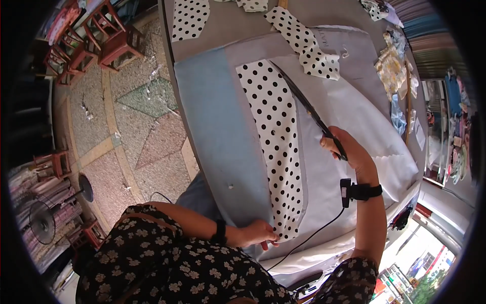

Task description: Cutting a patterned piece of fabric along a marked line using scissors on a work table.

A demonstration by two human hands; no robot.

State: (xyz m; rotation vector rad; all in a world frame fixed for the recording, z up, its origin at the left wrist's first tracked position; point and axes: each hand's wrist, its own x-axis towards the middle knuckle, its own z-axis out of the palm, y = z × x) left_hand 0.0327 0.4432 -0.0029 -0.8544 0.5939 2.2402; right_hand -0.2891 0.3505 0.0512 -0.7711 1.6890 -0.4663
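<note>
A long panel of white fabric with black polka dots lies before me, partly over grey fabric and beside a light-blue cloth. My left hand pinches the panel's near corner between thumb and fingers. In my right hand is a pair of black tailor's shears, held by the handles. The blades look closed, slanting away along the panel's right edge, with their tips by its far corner. Another dotted piece, crumpled, lies past the shears.
More dotted scraps lie at the table's far end. Crumpled yellow-patterned cloth and a wooden stick are along the right side. A cable runs from my right wristband. Wooden chairs and a fan stand left.
</note>
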